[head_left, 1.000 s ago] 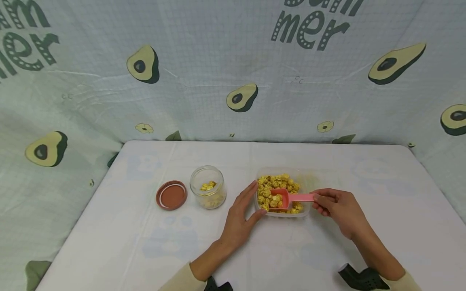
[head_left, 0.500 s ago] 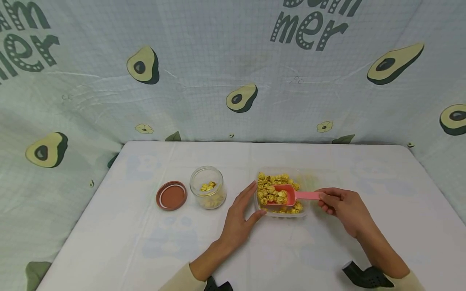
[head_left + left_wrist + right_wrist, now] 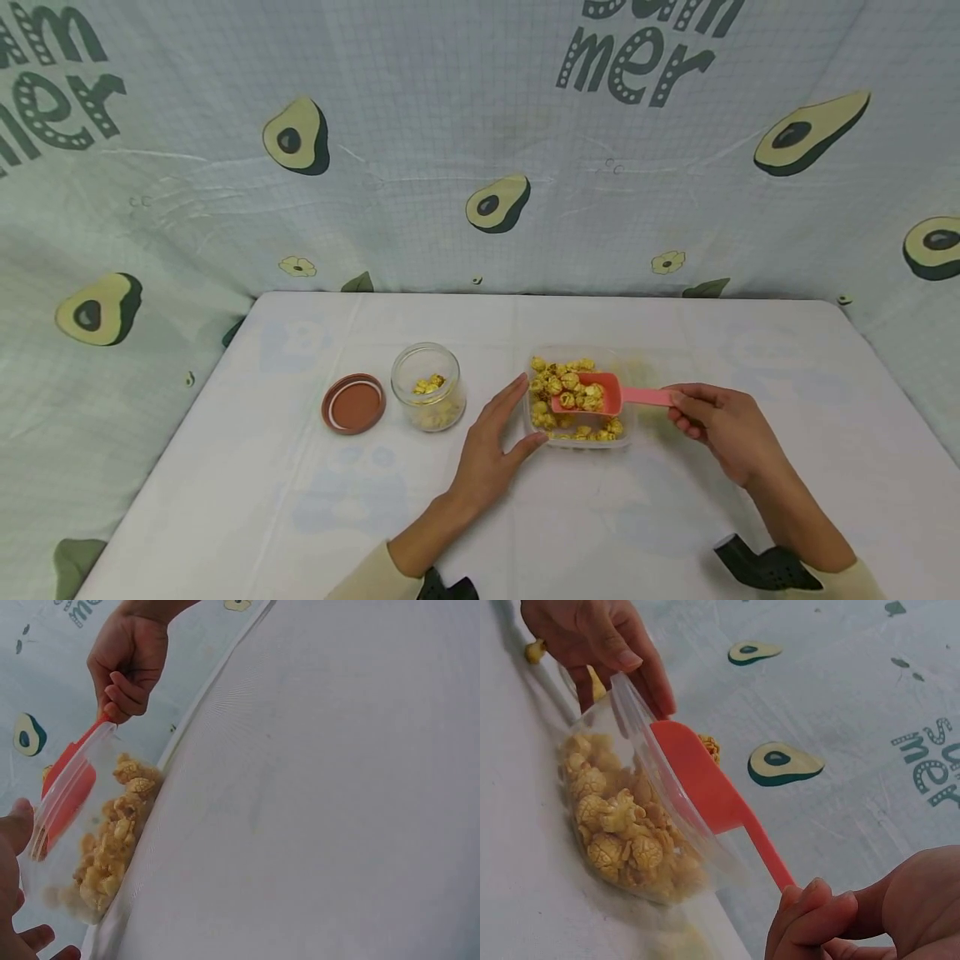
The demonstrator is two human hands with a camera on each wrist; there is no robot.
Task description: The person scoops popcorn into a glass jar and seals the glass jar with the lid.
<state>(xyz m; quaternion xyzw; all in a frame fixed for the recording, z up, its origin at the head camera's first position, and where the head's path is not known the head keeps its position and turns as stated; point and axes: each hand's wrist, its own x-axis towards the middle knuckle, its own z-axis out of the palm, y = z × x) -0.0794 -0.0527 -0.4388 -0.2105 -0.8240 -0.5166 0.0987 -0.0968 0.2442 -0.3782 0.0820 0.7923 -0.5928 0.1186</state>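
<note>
**Loaded scoop held over the popcorn tub**

The avocado-print cloth (image 3: 480,150) hangs as a backdrop behind everything, and the white table (image 3: 675,517) carries all the things in front of it.

The clear plastic tub (image 3: 628,367) sits near the middle of the table, holding yellow popcorn (image 3: 577,429). The left hand (image 3: 491,450) rests against the tub's left wall, fingers straight and spread, thumb touching the near corner; it curls around nothing.

The right hand (image 3: 723,429) lies to the right of the tub, just beside it. Its grip is a pinch: fingertips and thumb are pressed together on the end of the pink scoop (image 3: 600,396) handle. The handle runs leftward from that pinch, so the scoop's bowl lies out past the fingertips, raised above the tub and its popcorn, carrying a heap of kernels. In the right wrist view the scoop (image 3: 705,784) shows above the tub's rim, with the left hand's fingers (image 3: 641,671) on the far wall.

Left of the tub stands 1 small glass jar (image 3: 427,387), open, with a little popcorn inside. Just beside it, further left, its brown lid (image 3: 353,402) lies flat on the table.
</note>
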